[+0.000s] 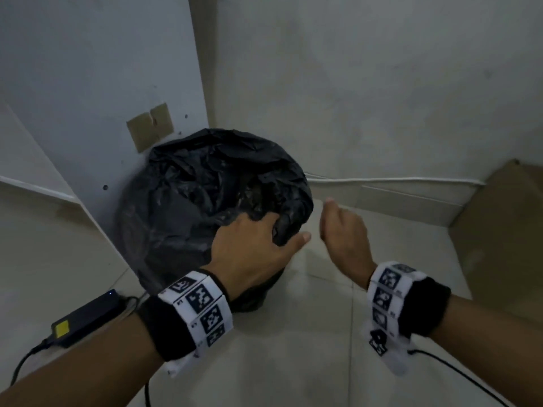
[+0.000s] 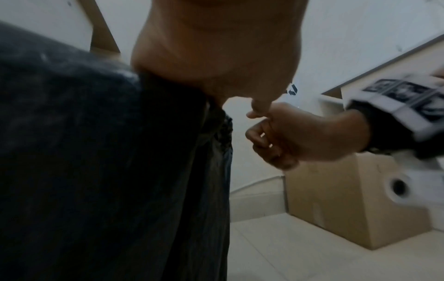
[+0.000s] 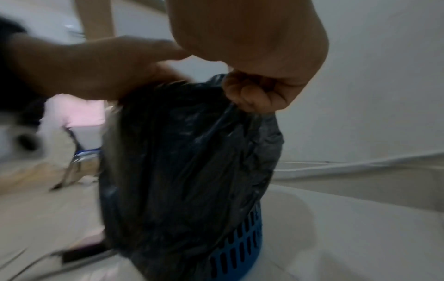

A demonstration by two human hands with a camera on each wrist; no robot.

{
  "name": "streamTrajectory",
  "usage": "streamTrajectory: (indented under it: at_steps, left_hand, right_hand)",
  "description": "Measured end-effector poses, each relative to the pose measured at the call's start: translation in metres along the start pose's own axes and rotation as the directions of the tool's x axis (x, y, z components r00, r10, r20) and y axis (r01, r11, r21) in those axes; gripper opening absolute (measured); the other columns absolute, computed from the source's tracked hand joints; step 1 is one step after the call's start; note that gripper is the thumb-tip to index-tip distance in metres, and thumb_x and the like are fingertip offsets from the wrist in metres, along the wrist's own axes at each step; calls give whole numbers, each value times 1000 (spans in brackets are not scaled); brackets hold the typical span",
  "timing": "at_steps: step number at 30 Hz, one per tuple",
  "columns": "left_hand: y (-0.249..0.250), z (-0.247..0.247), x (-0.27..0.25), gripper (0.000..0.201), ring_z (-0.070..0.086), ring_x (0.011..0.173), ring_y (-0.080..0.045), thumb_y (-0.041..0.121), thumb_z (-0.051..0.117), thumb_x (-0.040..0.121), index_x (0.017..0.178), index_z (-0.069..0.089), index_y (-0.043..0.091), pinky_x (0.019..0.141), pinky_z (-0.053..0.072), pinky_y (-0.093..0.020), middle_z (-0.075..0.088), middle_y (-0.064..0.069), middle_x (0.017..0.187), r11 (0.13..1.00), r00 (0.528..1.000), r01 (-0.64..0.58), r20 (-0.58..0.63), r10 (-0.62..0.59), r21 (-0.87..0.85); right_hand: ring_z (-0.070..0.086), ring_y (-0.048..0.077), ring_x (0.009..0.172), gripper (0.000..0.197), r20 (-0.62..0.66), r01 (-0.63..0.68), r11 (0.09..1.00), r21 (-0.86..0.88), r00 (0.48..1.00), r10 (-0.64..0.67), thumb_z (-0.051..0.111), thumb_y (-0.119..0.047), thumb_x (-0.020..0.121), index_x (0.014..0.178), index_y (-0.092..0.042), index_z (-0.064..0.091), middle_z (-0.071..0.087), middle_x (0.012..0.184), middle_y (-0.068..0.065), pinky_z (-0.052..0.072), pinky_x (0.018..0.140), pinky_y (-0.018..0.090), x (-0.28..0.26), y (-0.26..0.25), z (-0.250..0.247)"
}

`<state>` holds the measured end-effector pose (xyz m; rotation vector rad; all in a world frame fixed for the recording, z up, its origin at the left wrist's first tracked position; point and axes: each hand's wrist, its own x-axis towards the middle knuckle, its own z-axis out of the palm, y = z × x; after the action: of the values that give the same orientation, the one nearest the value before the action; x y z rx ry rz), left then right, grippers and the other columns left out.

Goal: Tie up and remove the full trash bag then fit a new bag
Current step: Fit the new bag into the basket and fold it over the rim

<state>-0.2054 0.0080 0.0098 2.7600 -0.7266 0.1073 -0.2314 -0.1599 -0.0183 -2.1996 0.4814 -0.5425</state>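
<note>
A black trash bag [image 1: 205, 186] lines a bin standing in a corner, its mouth open and crumpled. The right wrist view shows the bag [image 3: 187, 152] draped over a blue slotted bin [image 3: 242, 247]. My left hand [image 1: 273, 227] grips the bag's near rim, fingers curled into the plastic and thumb stretched to the right. My right hand [image 1: 338, 224] hovers just right of the rim with fingers curled and nothing in them. In the left wrist view the right hand [image 2: 276, 133] is apart from the bag [image 2: 96, 152].
A black power adapter [image 1: 85, 318] with a yellow label lies on the floor at the left, its cable trailing. A cardboard box [image 2: 348, 199] stands against the wall at the right. A white panel [image 1: 102, 83] stands behind the bin. A white cable [image 1: 382, 180] runs along the wall's foot.
</note>
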Motion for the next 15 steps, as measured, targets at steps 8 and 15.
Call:
streamTrajectory:
  at_steps: [8, 15]
  left_hand:
    - [-55, -5, 2, 70, 57, 66, -18, 73, 18, 89, 92, 71, 28, 70, 44, -28, 63, 2, 67, 924, 917, -365, -129, 378, 109]
    - [-81, -8, 6, 37, 61, 98, -24, 37, 37, 97, 108, 66, 17, 98, 40, -39, 69, 0, 107, 925, 866, -368, -330, 377, 89]
  right_hand:
    - [55, 22, 63, 42, 209, -442, 815, 375, 897, 390, 27, -53, 99, 85, -23, 53, 58, 82, 6, 46, 48, 24, 56, 2, -11]
    - [54, 20, 39, 40, 486, -735, 414, 538, 671, 560, 35, -48, 98, 80, -16, 52, 52, 76, 5, 40, 31, 15, 47, 15, -2]
